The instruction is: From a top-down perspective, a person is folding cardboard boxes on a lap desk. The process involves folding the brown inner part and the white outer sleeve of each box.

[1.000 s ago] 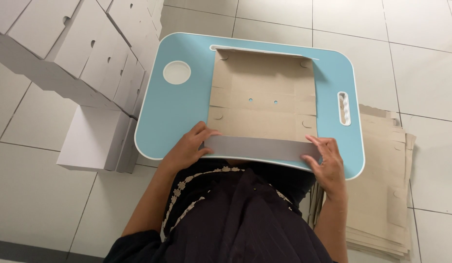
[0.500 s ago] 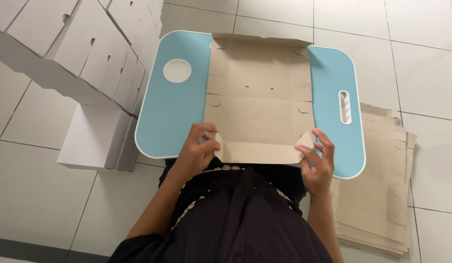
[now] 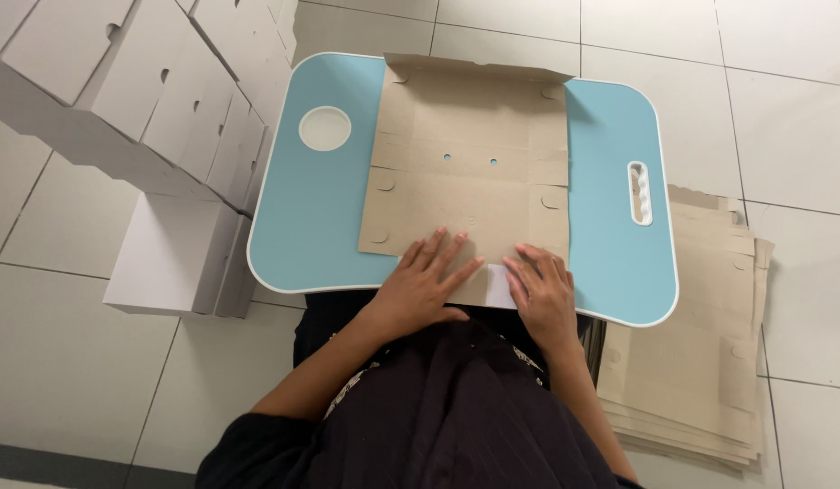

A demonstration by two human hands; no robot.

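On the lap table (image 3: 329,226), both hands now flatten the cardboard sheet (image 3: 465,163).

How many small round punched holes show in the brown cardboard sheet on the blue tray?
2: the left hole and the right hole sit side by side across the middle of the flat brown cardboard sheet; the hands may hide others.

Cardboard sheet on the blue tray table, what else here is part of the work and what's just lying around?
In hand:
- flat brown cardboard sheet
- left hand and right hand, pressing flat on its near edge
- blue tray table under it

Lying about:
- stack of brown cardboard sheets on the floor
- folded white boxes
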